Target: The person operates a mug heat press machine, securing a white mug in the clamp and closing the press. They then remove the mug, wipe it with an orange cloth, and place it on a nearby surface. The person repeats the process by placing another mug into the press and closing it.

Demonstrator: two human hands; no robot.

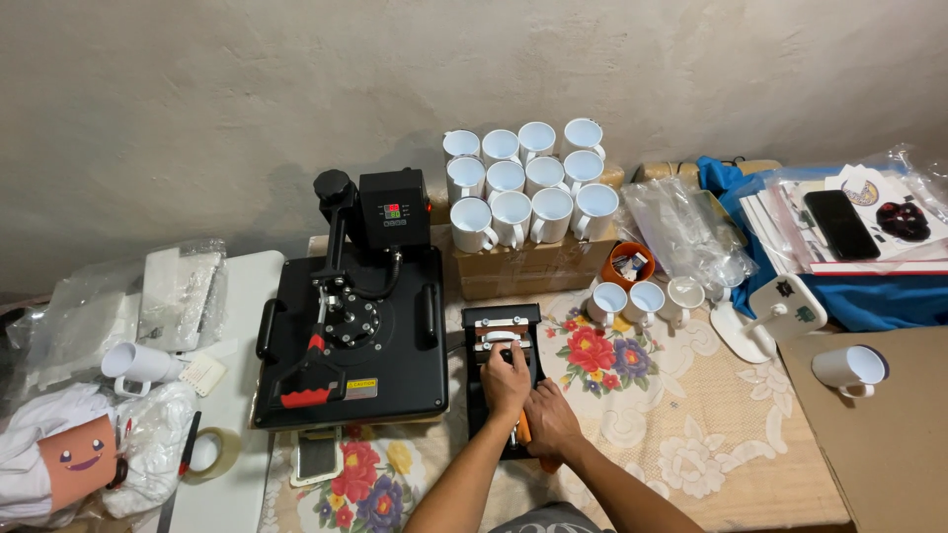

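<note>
Light: dim, warm, cast from above | shadows: soft, thrown on wall (pixel 197 118) behind heat press (pixel 351 326) | focus: sharp centrally | edges: slightly bowed, darkened

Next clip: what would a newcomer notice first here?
Probably the big black heat press at centre left, then the cluster of white mugs standing on a cardboard box by the wall. In front, the left hand and right hand rest on a small black mug press on the floral tablecloth.
</note>
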